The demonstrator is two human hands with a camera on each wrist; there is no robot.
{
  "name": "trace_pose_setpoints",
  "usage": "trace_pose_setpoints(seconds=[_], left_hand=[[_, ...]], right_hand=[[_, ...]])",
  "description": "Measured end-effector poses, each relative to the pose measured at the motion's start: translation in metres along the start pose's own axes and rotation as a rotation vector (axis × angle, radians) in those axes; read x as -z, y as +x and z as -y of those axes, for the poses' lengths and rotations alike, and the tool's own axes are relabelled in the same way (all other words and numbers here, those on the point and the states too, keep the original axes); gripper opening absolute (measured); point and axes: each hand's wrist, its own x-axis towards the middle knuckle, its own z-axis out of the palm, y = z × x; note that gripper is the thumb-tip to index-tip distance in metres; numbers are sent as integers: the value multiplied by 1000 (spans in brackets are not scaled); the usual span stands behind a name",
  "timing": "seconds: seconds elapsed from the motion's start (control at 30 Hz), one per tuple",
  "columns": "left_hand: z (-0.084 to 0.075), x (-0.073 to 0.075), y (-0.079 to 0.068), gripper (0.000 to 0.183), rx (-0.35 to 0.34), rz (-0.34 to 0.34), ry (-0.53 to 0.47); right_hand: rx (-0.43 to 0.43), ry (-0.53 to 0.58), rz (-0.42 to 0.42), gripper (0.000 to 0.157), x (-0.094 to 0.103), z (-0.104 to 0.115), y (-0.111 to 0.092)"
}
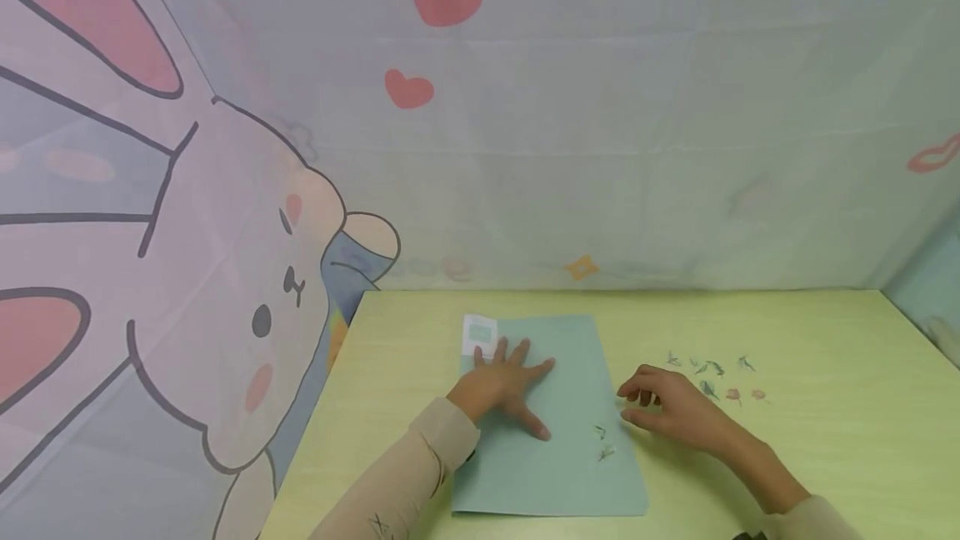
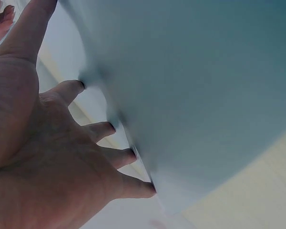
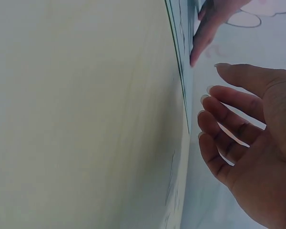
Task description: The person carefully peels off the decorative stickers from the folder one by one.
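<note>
A pale blue-green sheet [image 1: 555,473] lies on the table, with a white label [image 1: 480,334] bearing a green patch at its far left corner. My left hand [image 1: 506,386] rests on the sheet with fingers spread wide; in the left wrist view its fingertips press the surface [image 2: 190,95]. Two small green leaf-like pieces [image 1: 605,452] lie on the sheet near its right edge. Just beyond that edge, my right hand [image 1: 675,411] hovers with loosely bent fingers. Its thumb and fingertips stand apart in the right wrist view, with nothing between them.
Right of the right hand, several small leaf-like pieces [image 1: 708,390] and two reddish flower-like pieces [image 1: 733,395] lie on the yellow-green table [image 1: 847,440]. A printed curtain [image 1: 637,148] with hearts hangs behind the table, and a large rabbit drawing [image 1: 217,290] covers the left side.
</note>
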Motion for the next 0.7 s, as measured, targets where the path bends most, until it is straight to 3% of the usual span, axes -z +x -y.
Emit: trace_pose_setpoints(seconds=[0.13, 0.3, 0.5, 0.7], left_hand=[[0, -1, 2, 117, 3, 0, 1], [1, -2, 3, 117, 11, 0, 5], [0, -3, 4, 117, 6, -7, 10], [1, -2, 4, 117, 6, -6, 10]], right_hand=[[-2, 8, 45, 20, -8, 5, 6], [17, -70, 95, 17, -20, 14, 14], [47, -156, 120, 16, -25, 24, 16], [80, -172, 130, 17, -27, 28, 18]])
